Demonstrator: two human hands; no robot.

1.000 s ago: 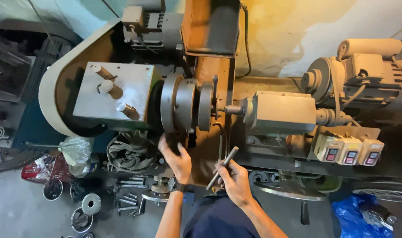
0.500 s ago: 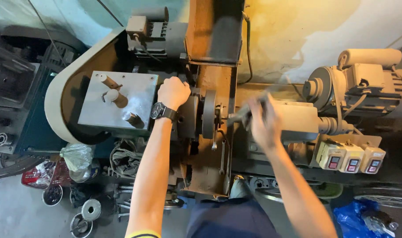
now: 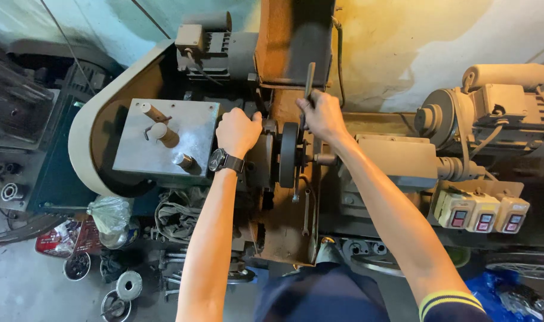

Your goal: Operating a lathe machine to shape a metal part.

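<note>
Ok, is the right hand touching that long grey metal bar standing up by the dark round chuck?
Touching. The head view shows the right hand with fingers wrapped around the long grey metal bar, which sticks up out of the fist beside the dark round chuck.

My left hand (image 3: 238, 131) carries a dark wristwatch (image 3: 219, 160) with a round face and a black strap, sitting at about seven o'clock from the knuckles. Both forearms are bare. On my right arm, down at five o'clock in the view, a navy short sleeve (image 3: 454, 307) ends in a cuff with thin yellow stripes. My right hand (image 3: 321, 113) wears nothing. Dark navy clothing (image 3: 322, 295) covers my body at six o'clock.
</note>
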